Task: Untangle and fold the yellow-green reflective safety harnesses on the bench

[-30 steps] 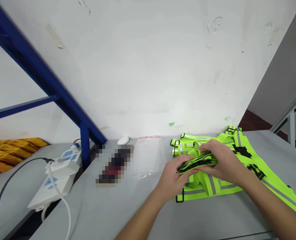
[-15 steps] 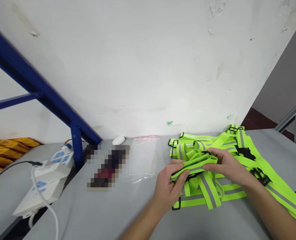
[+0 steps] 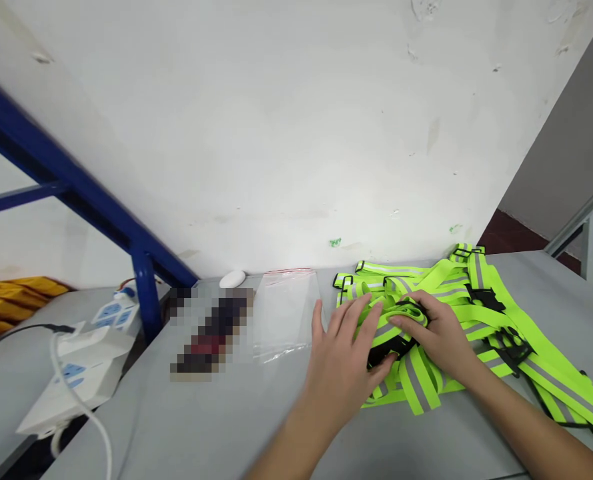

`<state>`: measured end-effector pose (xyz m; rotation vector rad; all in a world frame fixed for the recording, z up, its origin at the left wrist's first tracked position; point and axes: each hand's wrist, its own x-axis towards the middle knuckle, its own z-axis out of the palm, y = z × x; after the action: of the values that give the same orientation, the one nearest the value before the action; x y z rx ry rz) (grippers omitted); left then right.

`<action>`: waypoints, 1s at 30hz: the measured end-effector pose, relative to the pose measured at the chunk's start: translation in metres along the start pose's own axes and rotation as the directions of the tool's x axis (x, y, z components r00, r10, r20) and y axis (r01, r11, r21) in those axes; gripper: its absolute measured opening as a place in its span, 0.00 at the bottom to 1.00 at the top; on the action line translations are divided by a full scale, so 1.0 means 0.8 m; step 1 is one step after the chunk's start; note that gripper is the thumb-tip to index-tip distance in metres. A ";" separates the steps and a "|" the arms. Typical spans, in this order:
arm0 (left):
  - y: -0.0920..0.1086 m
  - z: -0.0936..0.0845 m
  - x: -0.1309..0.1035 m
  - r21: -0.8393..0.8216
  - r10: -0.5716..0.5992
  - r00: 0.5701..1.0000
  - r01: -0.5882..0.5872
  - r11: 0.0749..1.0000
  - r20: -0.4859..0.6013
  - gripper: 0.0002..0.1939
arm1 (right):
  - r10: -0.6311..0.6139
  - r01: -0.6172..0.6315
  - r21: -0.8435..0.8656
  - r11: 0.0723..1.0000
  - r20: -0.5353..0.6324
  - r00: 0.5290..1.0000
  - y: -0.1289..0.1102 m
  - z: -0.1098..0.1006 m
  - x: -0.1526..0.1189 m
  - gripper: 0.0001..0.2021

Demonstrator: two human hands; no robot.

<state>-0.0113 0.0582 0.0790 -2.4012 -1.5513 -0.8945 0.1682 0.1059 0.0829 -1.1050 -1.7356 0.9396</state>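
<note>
The right hand [image 3: 441, 335] grips a folded bundle of neon-yellow, grey-striped webbing [image 3: 385, 333] — right of the flat, clear plastic bag [image 3: 286, 313] (red-topped, I notice) — while the left hand [image 3: 337, 359], nearer that bag, touches the bundle with loosely splayed fingers.

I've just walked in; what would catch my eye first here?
Probably the bright yellow-green straps with grey stripes, heaped on the right of the grey table. Over the heap, the right hand grips a folded bundle of the same strap, with the left hand spread beside it. Next comes the dark blue beam slanting across the left side.
</note>
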 end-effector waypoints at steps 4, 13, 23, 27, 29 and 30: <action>0.006 -0.002 -0.001 -0.020 -0.039 0.987 0.043 0.999 0.159 0.31 | 0.077 -0.076 0.042 0.996 -0.016 0.997 -0.001 0.011 -0.001 0.11; -0.007 0.002 -0.006 -0.108 0.002 0.955 0.031 0.994 0.297 0.45 | 0.200 -0.199 0.103 0.974 0.003 0.980 0.005 0.014 0.004 0.17; -0.013 0.018 -0.006 -0.182 0.024 0.998 -0.013 0.983 0.060 0.33 | 0.167 -0.163 -0.039 0.986 0.140 0.976 -0.001 0.002 -0.002 0.17; -0.014 0.019 -0.004 -0.110 -0.031 0.998 0.037 0.993 0.050 0.26 | 0.115 -0.102 -0.064 0.993 0.237 0.965 -0.006 0.001 -0.008 0.18; -0.014 0.019 -0.003 -0.073 -0.084 0.995 0.087 0.993 0.048 0.24 | 0.095 -0.085 -0.049 0.995 0.260 0.961 -0.008 0.004 -0.010 0.18; -0.014 0.019 -0.002 -0.063 -0.109 0.993 0.112 0.992 0.046 0.23 | 0.092 -0.086 -0.037 0.996 0.257 0.962 -0.009 0.005 -0.011 0.17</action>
<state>-0.0152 0.0682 0.0637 -2.4142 -1.7115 -0.9346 0.1646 0.0947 0.0855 -1.1245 -1.9237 1.1634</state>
